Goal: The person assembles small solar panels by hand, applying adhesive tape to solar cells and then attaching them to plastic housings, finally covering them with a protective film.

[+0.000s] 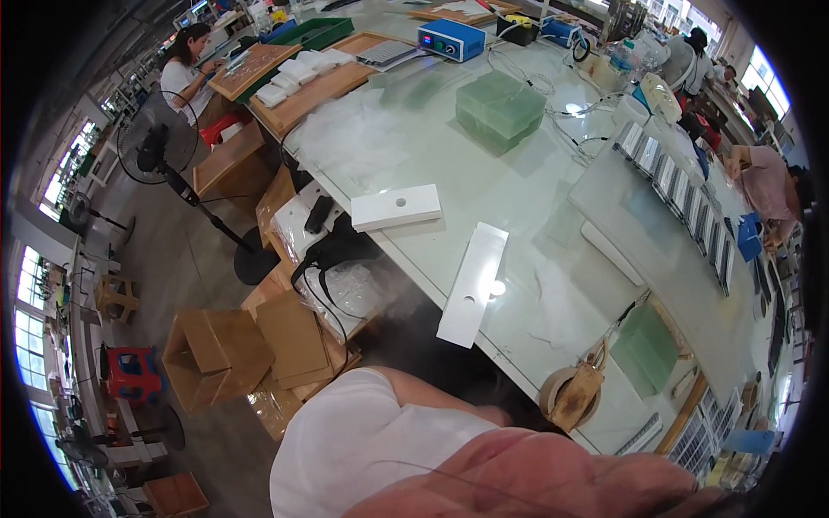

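The view looks down over the person's white-sleeved shoulder (363,440) at 6 o'clock. Neither hand is in view, so the grip of either cannot be told; only the upper arm shows, held close to the body at the lower edge.

The nearest work items lie on the glass-topped table (518,198). A long white strip with a hole (472,283) lies flat just below centre, its lower end overhanging the near table edge, probably for easy pickup. A shorter white block with a hole (396,207) lies flat toward 10 o'clock of the strip, near the same edge but apart from it.

A tape roll (566,393) with a wooden piece across it rests at 5 o'clock, near the table edge. A stack of green translucent sheets (499,108) sits at 12 o'clock, well apart from the strip. Open cardboard boxes (229,350) stand on the floor at 8 o'clock, beside the table. Other people sit at 11 and 2 o'clock.
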`<state>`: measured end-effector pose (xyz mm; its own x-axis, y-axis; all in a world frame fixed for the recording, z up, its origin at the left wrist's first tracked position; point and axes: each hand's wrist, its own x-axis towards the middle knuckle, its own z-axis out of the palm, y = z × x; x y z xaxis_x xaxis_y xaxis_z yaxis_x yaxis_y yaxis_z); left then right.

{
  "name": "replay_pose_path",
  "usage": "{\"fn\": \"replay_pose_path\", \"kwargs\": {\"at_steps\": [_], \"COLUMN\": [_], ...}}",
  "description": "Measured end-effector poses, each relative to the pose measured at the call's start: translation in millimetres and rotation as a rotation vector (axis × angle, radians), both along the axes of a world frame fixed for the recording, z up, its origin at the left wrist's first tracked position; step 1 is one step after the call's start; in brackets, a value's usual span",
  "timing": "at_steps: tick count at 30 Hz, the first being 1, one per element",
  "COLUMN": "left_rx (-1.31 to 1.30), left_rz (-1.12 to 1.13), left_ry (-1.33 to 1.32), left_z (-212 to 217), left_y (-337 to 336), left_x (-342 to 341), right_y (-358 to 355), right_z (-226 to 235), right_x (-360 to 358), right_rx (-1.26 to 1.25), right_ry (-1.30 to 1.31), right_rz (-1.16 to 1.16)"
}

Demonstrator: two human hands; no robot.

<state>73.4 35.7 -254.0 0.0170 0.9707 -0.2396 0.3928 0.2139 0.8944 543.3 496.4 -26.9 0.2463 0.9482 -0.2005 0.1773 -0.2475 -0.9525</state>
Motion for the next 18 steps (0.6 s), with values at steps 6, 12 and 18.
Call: {"fn": "replay_pose_path", "kwargs": {"at_steps": [6, 12, 18], "left_rx": [-0.109, -0.061, 0.022], "left_rz": [0.012, -0.017, -0.048], "left_ry": [0.0, 0.025, 0.024], "left_z": [26.4, 28.2, 12.5], "left_y": [-2.8, -5.5, -1.4], "left_x": [-0.2, -5.1, -5.1], "right_y": [-19.6, -8.8, 15.7], "right_z": [6.6, 14.3, 0.0], "right_x": [-8.2, -18.4, 27.9], "right_rx": [-0.02, -0.078, 0.017], "right_ry": [0.111, -0.483, -0.346], "right_rz": [-0.054, 0.159, 0.173]}}
